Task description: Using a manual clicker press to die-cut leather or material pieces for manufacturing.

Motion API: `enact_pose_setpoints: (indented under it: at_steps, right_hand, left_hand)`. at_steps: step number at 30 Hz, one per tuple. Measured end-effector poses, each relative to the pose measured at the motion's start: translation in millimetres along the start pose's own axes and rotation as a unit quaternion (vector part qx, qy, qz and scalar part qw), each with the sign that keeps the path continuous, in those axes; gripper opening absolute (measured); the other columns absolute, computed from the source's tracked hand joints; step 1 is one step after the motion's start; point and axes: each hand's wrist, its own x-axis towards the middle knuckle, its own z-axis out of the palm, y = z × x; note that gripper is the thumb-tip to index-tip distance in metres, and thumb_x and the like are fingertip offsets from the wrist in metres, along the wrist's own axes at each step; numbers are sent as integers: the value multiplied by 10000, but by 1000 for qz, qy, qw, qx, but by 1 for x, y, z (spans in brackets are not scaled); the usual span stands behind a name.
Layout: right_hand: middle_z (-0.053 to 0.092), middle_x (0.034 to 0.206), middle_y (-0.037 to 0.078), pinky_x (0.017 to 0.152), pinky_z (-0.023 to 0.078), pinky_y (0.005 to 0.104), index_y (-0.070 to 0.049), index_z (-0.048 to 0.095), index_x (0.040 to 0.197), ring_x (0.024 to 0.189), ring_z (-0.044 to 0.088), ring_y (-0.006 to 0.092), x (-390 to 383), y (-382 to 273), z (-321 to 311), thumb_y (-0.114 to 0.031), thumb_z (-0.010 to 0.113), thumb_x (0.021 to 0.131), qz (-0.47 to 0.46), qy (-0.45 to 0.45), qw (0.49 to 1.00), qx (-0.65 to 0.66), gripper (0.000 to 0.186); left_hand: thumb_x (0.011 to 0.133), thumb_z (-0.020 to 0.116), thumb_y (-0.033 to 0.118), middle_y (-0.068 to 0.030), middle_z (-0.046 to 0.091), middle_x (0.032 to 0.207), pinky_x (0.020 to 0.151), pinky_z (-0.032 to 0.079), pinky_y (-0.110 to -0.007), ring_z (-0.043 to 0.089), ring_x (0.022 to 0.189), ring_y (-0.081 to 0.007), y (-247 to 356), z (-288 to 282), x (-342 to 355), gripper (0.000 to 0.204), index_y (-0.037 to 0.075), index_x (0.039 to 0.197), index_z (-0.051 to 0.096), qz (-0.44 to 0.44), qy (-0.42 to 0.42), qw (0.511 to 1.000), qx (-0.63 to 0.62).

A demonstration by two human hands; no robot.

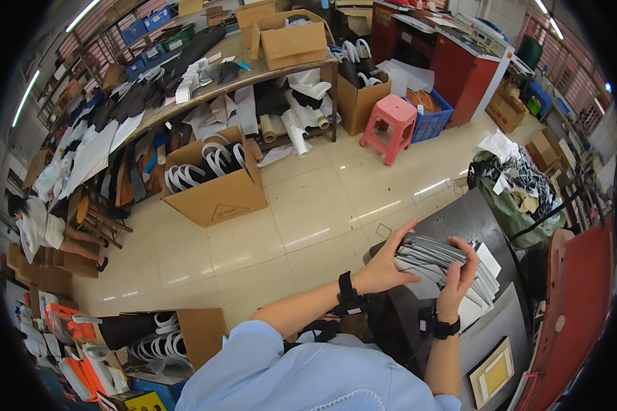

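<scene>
My left hand (384, 267) and my right hand (456, 284) grip opposite ends of a stack of flat grey pieces (428, 253), fingers curved around its edges. The stack is held over a dark metal worktop (450, 216) at the lower right, where white sheets (487, 260) lie beside and beneath it. A small framed yellow panel (492, 370) lies on the worktop near my right forearm. Both wrists have black straps with small devices.
A red machine part (569, 315) borders the worktop; a green bag of scraps (514, 226) sits behind it. Cardboard boxes (212, 198), a pink stool (389, 116), a blue crate (428, 130) and a cluttered bench (151, 116) surround the tiled floor. A co-worker (48, 226) is at left.
</scene>
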Motion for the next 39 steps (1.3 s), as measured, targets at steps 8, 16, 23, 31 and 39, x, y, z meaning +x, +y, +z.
enact_pose_setpoints:
  at_steps: [8,16,23,31,39]
  right_hand:
    - [572,1308,99,1049,372,300,10,547,1323,1212,511,177,-16,27,-17,-134,510,990,198,-11,980,-27,365]
    - [549,1330,160,1032,409,360,3,589,1235,1222,528,280,-24,35,7,-217,681,908,121,109,973,-161,404]
    - [544,1326,177,1058,381,413,-24,633,1156,1256,501,317,-11,11,4,-153,698,866,95,34,977,-188,323]
    - [618,1181,127,977,393,450,-48,680,906,1164,536,341,-11,-17,18,-162,719,837,-76,-51,929,-360,140]
    - [622,995,86,833,453,302,20,618,956,917,583,184,-25,12,-3,-163,578,983,176,146,972,-53,189]
  left_hand:
    - [635,881,83,-138,467,1344,1097,352,-372,462,1262,-269,-47,3,3,1126,38,1532,202,44,-11,995,89]
    - [624,896,96,-185,392,1397,1093,365,-399,425,1304,-309,-52,28,6,1179,27,1535,151,12,-6,997,80]
    - [619,908,154,-154,499,1337,1086,374,-407,480,1274,-310,-35,11,12,1120,41,1519,251,26,-42,991,126]
    - [723,830,136,-188,445,1385,1060,399,-427,469,1272,-371,-49,11,11,842,76,1447,404,92,-51,978,180]
    - [696,855,147,-177,405,1409,1101,358,-395,417,1323,-336,-31,16,8,925,78,1473,357,27,-70,981,177]
